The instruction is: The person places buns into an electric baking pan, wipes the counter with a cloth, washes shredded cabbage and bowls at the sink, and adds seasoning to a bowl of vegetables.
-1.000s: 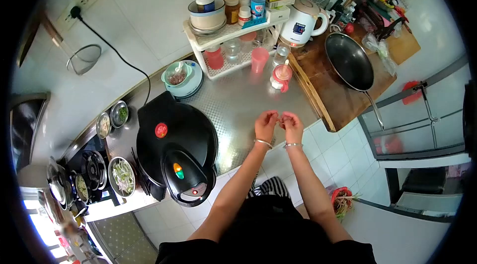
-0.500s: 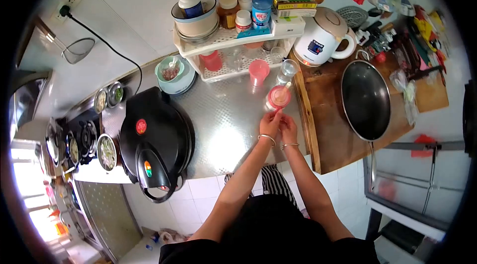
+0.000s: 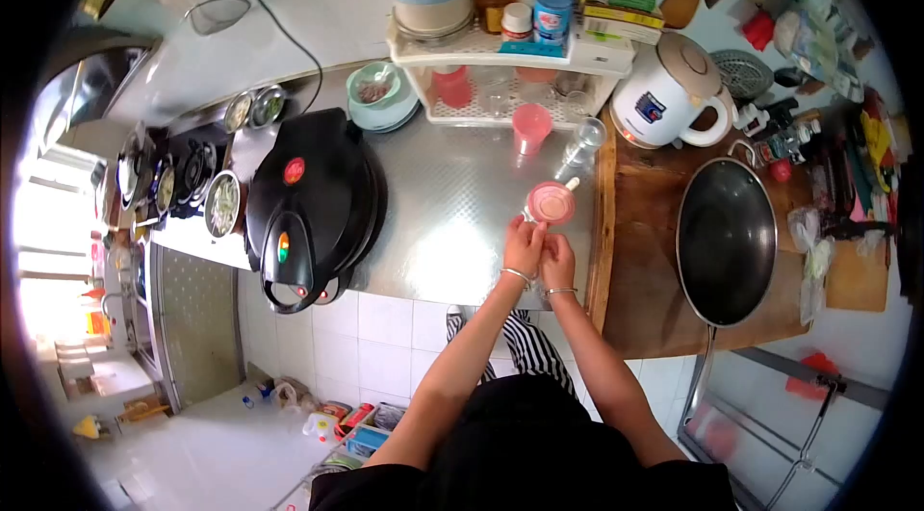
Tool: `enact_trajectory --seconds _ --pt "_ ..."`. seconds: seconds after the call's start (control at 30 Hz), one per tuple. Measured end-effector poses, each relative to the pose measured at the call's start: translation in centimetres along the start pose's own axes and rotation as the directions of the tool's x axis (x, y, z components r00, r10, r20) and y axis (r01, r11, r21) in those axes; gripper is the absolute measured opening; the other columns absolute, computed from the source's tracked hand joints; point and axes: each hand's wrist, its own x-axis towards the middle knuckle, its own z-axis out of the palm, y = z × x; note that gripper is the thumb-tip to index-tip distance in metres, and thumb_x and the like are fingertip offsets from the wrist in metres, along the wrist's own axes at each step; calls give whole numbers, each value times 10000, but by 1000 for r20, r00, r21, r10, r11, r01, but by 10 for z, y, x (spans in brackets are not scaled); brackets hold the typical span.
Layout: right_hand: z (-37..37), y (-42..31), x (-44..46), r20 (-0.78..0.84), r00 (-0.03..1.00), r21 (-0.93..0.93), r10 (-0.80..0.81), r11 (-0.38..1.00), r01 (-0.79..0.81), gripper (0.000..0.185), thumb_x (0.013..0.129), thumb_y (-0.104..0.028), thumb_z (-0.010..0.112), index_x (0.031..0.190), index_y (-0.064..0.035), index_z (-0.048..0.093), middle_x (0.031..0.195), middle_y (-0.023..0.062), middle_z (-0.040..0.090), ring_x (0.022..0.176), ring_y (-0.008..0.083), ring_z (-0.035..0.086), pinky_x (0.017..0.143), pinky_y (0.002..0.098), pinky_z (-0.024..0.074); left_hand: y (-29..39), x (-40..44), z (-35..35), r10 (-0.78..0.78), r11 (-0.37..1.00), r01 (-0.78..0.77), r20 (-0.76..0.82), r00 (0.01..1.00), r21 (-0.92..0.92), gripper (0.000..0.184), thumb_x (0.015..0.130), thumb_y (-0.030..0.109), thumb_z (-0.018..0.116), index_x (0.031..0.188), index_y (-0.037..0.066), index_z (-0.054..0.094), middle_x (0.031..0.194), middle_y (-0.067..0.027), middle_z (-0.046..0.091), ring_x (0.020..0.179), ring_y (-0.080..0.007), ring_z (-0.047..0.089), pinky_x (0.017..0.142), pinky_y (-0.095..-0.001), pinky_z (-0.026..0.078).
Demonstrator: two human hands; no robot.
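A round pink container (image 3: 551,204) is on the metal counter in front of me, with a pale spoon-like handle (image 3: 573,184) at its far right side. My left hand (image 3: 523,247) has its fingers bent together against the near left edge of the container. Close beside it, my right hand (image 3: 556,263) is also closed, its fingertips just below the container. Whatever lies between the fingers is too small to make out. Behind the container stand a pink cup (image 3: 531,129) and a clear glass (image 3: 584,140).
A black electric griddle (image 3: 318,208) sits on the left of the counter. To the right, a wok (image 3: 727,246) lies on a wooden board (image 3: 640,290). A white kettle (image 3: 664,97) and a loaded white rack (image 3: 481,54) stand at the back.
The view has swung left, so more floor shows at lower left. The pink container sits a little closer to me, and both hands stay together at its near side.
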Motion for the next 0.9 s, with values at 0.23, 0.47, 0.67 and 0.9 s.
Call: enact_trajectory --seconds 0.23,0.47,0.67,0.9 --pt "23 -10 -45 -37 998 -179 -58 982 51 181 862 -178 604 966 -38 556 892 98 634 814 199 614 740 314 481 -21 -35 -35 -66 997 60 152 986 41 304 923 292 497 965 17 620 1228 -259 476 1243 -389 356 1011 -391 324" --pt "59 -51 -116 74 987 -108 -141 983 148 116 858 -51 529 971 -27 537 907 69 628 825 141 600 711 262 478 -31 -74 -99 -31 901 109 190 981 -420 276 950 226 467 981 9 634 1124 -158 568 1242 -281 381 1010 -360 314" --pt "184 -65 -207 208 938 78 -276 961 265 159 854 -54 554 1001 7 560 905 56 614 812 119 571 730 244 456 -14 -127 -280 168 905 -187 -83 982 -382 252 939 213 476 892 8 615 1074 -163 586 1300 -317 326 1016 -380 301" --pt "323 -103 -295 509 777 155 -370 927 340 159 827 -90 582 946 9 615 848 115 649 782 162 599 703 296 472 -28 -177 -450 189 908 -316 -404 895 -274 252 950 164 449 918 -27 612 1167 -164 551 1349 -306 249 1044 -387 263"
